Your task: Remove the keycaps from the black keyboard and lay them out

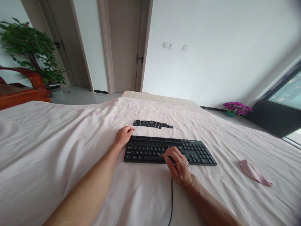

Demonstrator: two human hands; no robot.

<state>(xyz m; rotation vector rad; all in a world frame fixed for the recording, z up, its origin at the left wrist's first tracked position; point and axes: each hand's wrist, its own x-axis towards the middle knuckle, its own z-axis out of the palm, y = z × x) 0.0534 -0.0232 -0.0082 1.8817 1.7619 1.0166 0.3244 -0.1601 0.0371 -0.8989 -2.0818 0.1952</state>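
Forearms: your left forearm [86,188] and right forearm [209,202] are closest to the lens, one each side of the cable [172,197].
Keyboard: the black keyboard [150,150] lies flat on the pale sheet [223,194], straight ahead of you, cable running back toward you.
Right hand: your right hand [178,164] is over the lower middle rows, fingers pinched around a thin metal tool [160,154], tip down at the keys. Can't tell if it's under a cap.
Left hand: your left hand [123,136] is at the top left corner, fingers loosely curled. Can't tell if it grips the case or holds anything small.
Loose keycaps: a strip of keycaps [150,124] sits beyond the far edge, near your left fingertips.
Prying: I'd read this as lifting caps. Seat the tip under an edge, lever gently, straight up; don't twist the stem.
Bracing: pin the case with your left hand; soft cloth will let it slide.
Sorting: keep the strip in order, clear of your sleeve-side wrist.
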